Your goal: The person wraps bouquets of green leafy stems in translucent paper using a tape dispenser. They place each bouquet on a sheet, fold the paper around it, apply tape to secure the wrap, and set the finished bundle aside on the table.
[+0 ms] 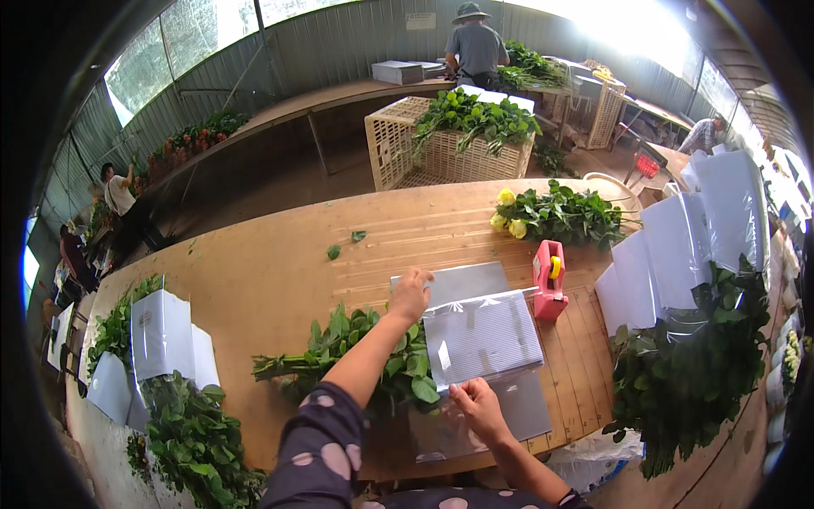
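Note:
A bunch of leafy green stems [318,356] lies on the wooden table, its cut ends to the left. Its right end is wrapped in white corrugated board [483,331] under clear film. My left hand [412,294] is at the wrap's upper left corner, over a grey sheet [467,280]; whether it pinches the film is unclear. My right hand [474,404] pinches the near left edge of the wrap between thumb and finger. Another grey sheet [524,404] lies beneath the wrap. A pink tape dispenser [548,280] with yellow tape stands just right of the wrap.
Yellow roses [517,228] with leafy stems lie at the back right of the table [267,254]. Wrapped bunches stand at the left [162,331] and right [677,254]. Beyond the table is a plastic crate [394,140] with greenery. Several people work farther off.

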Demonstrator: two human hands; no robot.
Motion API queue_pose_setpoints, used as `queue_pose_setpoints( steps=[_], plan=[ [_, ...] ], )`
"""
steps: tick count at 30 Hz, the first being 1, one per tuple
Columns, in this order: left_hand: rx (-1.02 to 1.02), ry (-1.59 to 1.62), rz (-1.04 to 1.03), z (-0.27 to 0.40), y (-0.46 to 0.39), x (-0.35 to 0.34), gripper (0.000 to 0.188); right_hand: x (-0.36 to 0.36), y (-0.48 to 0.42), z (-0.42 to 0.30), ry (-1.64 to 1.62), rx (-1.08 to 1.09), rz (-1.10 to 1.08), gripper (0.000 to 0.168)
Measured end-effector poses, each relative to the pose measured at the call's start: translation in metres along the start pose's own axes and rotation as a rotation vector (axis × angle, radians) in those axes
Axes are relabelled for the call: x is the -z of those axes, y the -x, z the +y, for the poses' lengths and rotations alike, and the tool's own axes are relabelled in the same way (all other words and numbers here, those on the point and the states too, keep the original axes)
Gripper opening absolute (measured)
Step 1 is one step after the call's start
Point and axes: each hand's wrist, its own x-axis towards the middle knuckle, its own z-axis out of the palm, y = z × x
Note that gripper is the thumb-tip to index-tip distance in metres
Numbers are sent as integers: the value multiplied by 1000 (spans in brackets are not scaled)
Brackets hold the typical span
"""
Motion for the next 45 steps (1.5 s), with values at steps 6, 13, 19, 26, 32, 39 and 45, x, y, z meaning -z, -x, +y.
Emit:
queue_pose_setpoints(
  steps=[6,13,19,26,32,39,45],
  plan=[
    [366,543,-662,28,101,17,36,1,-3,-2,-339,-166,-17,26],
    [321,246,-605,46,122,20,26,0,1,4,-370,-193,-47,23],
    [-69,-282,-177,57,142,-11,15,-8,5,62,-72,-49,33,21],
    [-65,-513,-68,65,146,-14,13,-16,-20,120,533,-79,174,36],
    [-346,-521,9,67,156,-10,13,5,-19,165,573,-97,-199,39],
    [-343,-390,55,71,129,5,7,27,-31,191,-377,-555,-435,15],
    [-152,-51,169,116,76,67,12,51,-45,166,-854,-290,-296,46]
  ],
)
